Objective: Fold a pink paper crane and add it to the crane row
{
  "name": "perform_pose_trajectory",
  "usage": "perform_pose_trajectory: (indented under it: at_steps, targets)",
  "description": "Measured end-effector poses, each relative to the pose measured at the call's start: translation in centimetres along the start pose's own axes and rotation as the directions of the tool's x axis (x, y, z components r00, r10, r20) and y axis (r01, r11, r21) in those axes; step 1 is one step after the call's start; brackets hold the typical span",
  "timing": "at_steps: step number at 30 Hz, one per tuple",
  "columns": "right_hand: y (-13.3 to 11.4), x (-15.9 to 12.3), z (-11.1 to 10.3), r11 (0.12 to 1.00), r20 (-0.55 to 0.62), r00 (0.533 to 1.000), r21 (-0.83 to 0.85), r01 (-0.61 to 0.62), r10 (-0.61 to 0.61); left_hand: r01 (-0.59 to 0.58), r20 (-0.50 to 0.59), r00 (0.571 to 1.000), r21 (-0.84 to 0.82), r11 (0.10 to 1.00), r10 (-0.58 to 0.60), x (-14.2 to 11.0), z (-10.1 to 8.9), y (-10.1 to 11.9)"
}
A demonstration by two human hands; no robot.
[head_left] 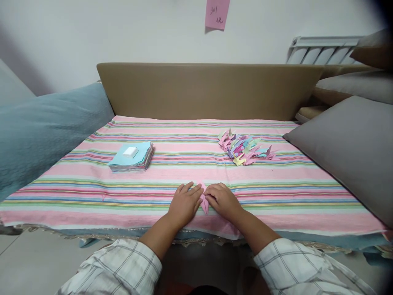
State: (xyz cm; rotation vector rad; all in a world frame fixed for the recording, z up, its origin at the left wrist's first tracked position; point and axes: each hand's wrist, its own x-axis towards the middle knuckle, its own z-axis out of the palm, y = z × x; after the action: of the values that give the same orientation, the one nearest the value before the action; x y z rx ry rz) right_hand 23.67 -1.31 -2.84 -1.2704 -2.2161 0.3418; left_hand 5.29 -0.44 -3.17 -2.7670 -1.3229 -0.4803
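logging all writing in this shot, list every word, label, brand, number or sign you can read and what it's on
"301": handwritten on the pink note on the wall.
Second handwritten line on that note: too unclear to read.
No readable text on the paper stack, the white object on it, or the pink folded paper.

I count my two bare hands (184, 203), one pink folded-paper diamond (204, 207), one blue-topped square paper stack (143, 149), one small white block (130, 152); multicoloured paper cranes (238, 147) overlap, uncountable.
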Motion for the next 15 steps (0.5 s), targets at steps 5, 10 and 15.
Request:
perform_pose_trajectory:
  at_steps: [5, 10, 15]
  targets:
    - [0.3, 0.2, 0.3, 0.998, -0.022, 0.998, 0.013, -0.059, 0.06, 0.011, 0.006, 1.0, -0.008, 1.0, -0.011, 0.1, 0.0, 0.0]
    - [0.6, 0.5, 0.7, 0.994, -0.041, 0.994, -0.015, -0.107, 0.106, 0.003, 0.032, 0.999, -0.011, 1.0, -0.003, 0.1, -0.1, 0.0]
    - [1.3, 0.5, 0.9, 0.998, -0.019, 0.999, -0.044, -0.041, 0.04, 0.019, 0.06, 0.998, -0.026, 0.999, -0.018, 0.2, -0.2, 0.0]
